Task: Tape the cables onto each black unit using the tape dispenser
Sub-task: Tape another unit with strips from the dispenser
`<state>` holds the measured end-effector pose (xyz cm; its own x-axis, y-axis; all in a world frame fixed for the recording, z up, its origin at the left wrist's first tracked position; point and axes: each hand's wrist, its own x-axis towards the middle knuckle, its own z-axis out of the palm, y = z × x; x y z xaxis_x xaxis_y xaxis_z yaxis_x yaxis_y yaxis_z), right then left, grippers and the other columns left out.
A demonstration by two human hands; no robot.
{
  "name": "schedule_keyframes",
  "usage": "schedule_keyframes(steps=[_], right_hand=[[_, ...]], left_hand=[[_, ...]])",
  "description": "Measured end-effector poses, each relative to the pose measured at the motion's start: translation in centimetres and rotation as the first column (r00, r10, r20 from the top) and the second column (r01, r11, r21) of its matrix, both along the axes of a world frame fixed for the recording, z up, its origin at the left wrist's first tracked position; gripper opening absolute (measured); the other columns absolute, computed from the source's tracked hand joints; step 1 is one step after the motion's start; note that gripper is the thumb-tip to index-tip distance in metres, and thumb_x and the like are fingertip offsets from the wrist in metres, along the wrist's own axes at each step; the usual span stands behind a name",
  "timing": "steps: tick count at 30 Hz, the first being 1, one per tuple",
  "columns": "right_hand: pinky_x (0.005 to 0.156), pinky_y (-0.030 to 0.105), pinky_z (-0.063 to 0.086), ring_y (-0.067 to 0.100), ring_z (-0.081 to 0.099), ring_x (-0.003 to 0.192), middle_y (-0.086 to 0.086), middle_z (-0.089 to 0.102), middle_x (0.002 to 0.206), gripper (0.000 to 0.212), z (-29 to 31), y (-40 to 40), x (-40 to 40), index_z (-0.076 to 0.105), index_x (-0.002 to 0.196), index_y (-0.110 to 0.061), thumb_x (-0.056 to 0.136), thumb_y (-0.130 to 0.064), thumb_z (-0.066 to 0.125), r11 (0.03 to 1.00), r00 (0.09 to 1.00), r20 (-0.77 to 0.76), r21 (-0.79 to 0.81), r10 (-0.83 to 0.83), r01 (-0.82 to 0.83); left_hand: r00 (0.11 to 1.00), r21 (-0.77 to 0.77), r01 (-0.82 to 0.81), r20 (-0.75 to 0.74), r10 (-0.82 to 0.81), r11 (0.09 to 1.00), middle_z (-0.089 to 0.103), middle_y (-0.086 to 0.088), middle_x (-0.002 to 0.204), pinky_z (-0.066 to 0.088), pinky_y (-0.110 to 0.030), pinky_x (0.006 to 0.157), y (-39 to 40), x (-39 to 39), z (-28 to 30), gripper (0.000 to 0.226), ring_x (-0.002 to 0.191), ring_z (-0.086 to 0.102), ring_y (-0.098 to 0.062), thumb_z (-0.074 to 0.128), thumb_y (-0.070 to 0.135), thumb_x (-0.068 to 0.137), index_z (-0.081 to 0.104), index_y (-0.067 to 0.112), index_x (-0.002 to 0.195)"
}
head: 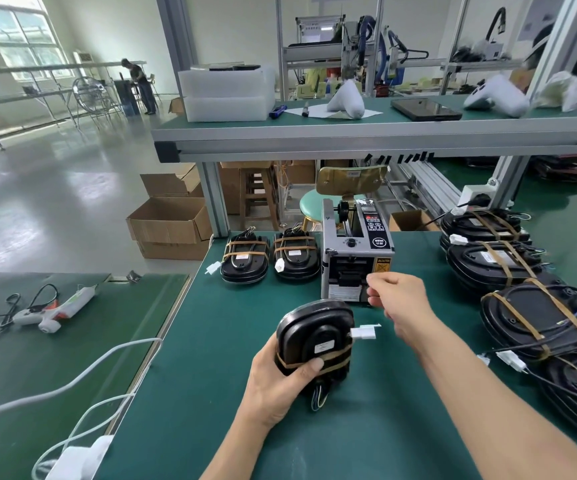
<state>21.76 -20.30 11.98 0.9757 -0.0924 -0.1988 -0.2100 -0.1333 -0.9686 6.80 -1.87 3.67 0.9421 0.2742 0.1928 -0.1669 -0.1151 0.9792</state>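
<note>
I see left hand (280, 382) gripping unit (314, 336) w/ one tape band on, held above mat (210, 341). Right hand (396, 299) at dispenser (356, 258) mouth, fingers pinched — tape strip not discernible. Judged mid-unit: next needs a strip pulled clear and laid across cables — risk of it sticking early.

L hand (280, 382) low-centre of frame, fingers curled, thumb pressed across in front. R hand (396, 301) centre-right, forearm running from lower right, fingers bent, tips pinched together.

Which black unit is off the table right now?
The black unit gripped in the left hand. It is lifted above the green mat, with one tape band, while the others all lie flat on it.
</note>
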Motion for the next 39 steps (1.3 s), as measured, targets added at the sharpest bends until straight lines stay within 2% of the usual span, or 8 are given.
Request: schedule_keyframes(steps=[1,3,5,14,21,29,35,39], right_hand=[[0.043,0.013,0.043,0.013,0.063,0.058,-0.001,0.071,0.068,0.014,-0.4,0.4,0.5,0.079,0.083,-0.016,0.092,-0.011,0.07,1.0,1.0,-0.01,0.011,-0.008,0.008],[0.061,0.023,0.059,0.014,0.065,0.057,-0.002,0.072,0.067,0.016,-0.6,1.2,1.4,0.078,0.079,-0.017,0.091,-0.009,0.071,0.999,0.999,-0.023,0.027,-0.026,0.027],[0.073,0.03,0.06,0.012,0.065,0.053,-0.002,0.073,0.068,0.017,-0.8,2.1,2.1,0.077,0.077,-0.018,0.09,-0.008,0.072,0.997,0.998,-0.018,0.051,-0.052,0.053],[0.038,0.016,0.041,0.003,0.052,0.032,0.0,0.068,0.058,0.008,-0.8,4.3,3.2,0.075,0.073,-0.008,0.08,-0.003,0.073,0.955,0.962,-0.119,0.142,-0.247,0.262],[0.037,0.018,0.04,0.01,0.051,0.038,0.006,0.065,0.061,0.019,-0.9,5.1,3.9,0.064,0.069,-0.004,0.08,0.002,0.077,0.906,0.933,-0.21,0.251,-0.291,0.339],[0.043,0.023,0.041,0.013,0.051,0.045,0.006,0.063,0.063,0.023,-1.0,5.8,4.3,0.055,0.073,-0.006,0.082,0.003,0.074,0.866,0.91,-0.262,0.307,-0.322,0.395],[0.046,0.023,0.042,0.012,0.052,0.051,0.005,0.064,0.069,0.018,-0.9,5.4,3.9,0.059,0.077,-0.006,0.084,-0.003,0.075,0.876,0.921,-0.273,0.321,-0.279,0.361],[0.059,0.025,0.047,0.012,0.059,0.058,0.004,0.072,0.075,0.009,-2.5,3.3,0.8,0.072,0.088,-0.01,0.091,-0.017,0.076,0.931,0.985,-0.173,0.358,-0.007,0.07]], left_hand=[[1.0,0.001,0.0,0.002,0.0,1.0,0.082,0.009,0.111,0.052,-0.01,0.086,0.0,0.0,0.0,0.057,0.104,0.075,-0.001,0.087,0.049,0.075,0.074,0.019,0.121],[1.0,0.011,0.001,0.002,-0.001,1.0,0.082,0.008,0.111,0.052,-0.01,0.086,0.1,0.1,0.0,0.057,0.104,0.075,-0.002,0.087,0.049,0.075,0.074,0.019,0.121],[1.0,0.01,0.004,-0.001,-0.004,1.0,0.082,0.007,0.111,0.053,-0.011,0.087,0.1,0.1,0.1,0.056,0.105,0.075,-0.004,0.088,0.049,0.075,0.074,0.021,0.121],[1.0,0.008,-0.004,-0.006,0.005,1.0,0.082,0.006,0.114,0.054,-0.014,0.089,0.1,0.2,-0.2,0.048,0.108,0.075,-0.007,0.089,0.048,0.076,0.076,0.035,0.12],[1.0,0.03,-0.016,0.014,0.015,0.999,0.081,0.009,0.114,0.053,-0.014,0.09,0.2,0.2,-0.4,0.054,0.108,0.075,-0.006,0.089,0.067,0.073,0.073,0.044,0.12],[1.0,0.007,-0.005,0.02,0.005,1.0,0.081,0.006,0.115,0.053,-0.014,0.09,0.2,0.3,-0.4,0.048,0.108,0.075,-0.008,0.09,0.046,0.078,0.074,0.039,0.122],[1.0,0.016,-0.003,0.02,0.003,1.0,0.081,0.005,0.116,0.054,-0.015,0.09,0.2,0.3,-0.6,0.047,0.109,0.075,-0.01,0.09,0.043,0.078,0.074,0.039,0.122],[1.0,0.017,-0.002,0.025,0.001,1.0,0.081,0.004,0.117,0.054,-0.017,0.092,0.3,0.3,-0.6,0.051,0.111,0.075,-0.012,0.091,0.049,0.079,0.073,0.036,0.125]])
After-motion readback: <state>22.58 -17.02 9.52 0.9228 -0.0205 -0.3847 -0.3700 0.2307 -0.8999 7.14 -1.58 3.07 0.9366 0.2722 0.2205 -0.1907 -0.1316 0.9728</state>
